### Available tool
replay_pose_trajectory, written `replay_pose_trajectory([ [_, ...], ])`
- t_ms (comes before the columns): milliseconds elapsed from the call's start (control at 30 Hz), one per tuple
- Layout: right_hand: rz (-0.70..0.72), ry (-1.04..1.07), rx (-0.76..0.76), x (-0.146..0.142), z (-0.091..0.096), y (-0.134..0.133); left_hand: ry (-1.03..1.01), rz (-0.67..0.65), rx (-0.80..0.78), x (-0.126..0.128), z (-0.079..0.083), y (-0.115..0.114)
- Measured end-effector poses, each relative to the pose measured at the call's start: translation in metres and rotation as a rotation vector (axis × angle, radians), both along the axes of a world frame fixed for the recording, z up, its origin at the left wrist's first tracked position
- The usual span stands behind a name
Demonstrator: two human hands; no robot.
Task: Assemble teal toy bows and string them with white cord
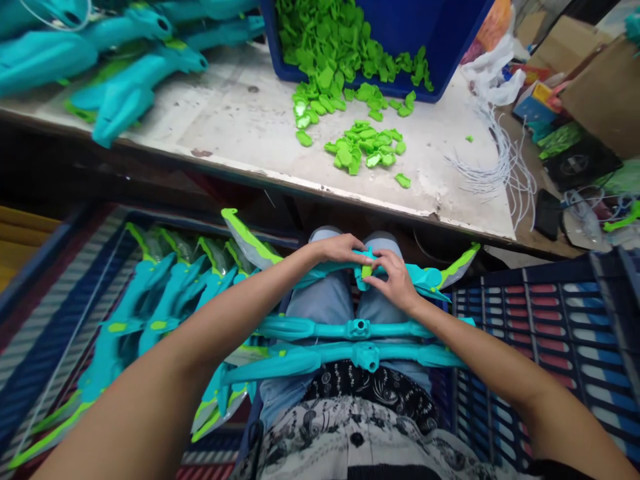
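Note:
A teal toy bow [430, 275] with lime green tips lies across my knees. My left hand [337, 248] grips it just left of its middle. My right hand [395, 280] is closed on the middle, fingers pressing a small green piece [367, 271] into the grip. Two more teal bows [300, 328] rest across my lap closer to my body. Loose green pieces [363, 148] are heaped on the white worktable [235, 127] ahead.
A blue bin [425, 27] full of green pieces stands at the table's back. Teal bows [120, 87] are piled at the table's far left. A blue crate [150, 300] of bagged bows is at my left, a slatted crate [540, 333] at my right. White cords [500, 167] lie at the table's right.

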State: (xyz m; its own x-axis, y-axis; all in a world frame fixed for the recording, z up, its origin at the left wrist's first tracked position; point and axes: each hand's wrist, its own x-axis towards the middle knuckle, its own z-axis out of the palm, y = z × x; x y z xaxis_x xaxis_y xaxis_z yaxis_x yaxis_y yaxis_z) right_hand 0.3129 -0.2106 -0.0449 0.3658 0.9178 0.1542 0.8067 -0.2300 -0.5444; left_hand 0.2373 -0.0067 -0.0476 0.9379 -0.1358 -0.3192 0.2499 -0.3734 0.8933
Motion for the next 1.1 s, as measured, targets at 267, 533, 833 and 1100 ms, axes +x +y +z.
replay_pose_trajectory([
  [267, -0.02, 0.037, -0.057, 0.0, 0.0, 0.002, 0.048, -0.008, 0.027, -0.001, 0.004, -0.001],
  [533, 0.075, -0.103, -0.027, -0.003, -0.002, -0.004, 0.065, -0.065, 0.022, -0.001, 0.006, 0.0],
  [833, -0.023, -0.082, -0.307, -0.006, 0.006, 0.013, -0.017, 0.051, 0.068, -0.005, 0.002, -0.011],
  [1100, 0.142, -0.166, -0.163, -0.005, 0.048, 0.007, -0.262, 0.045, 0.606, -0.044, 0.03, -0.028],
])
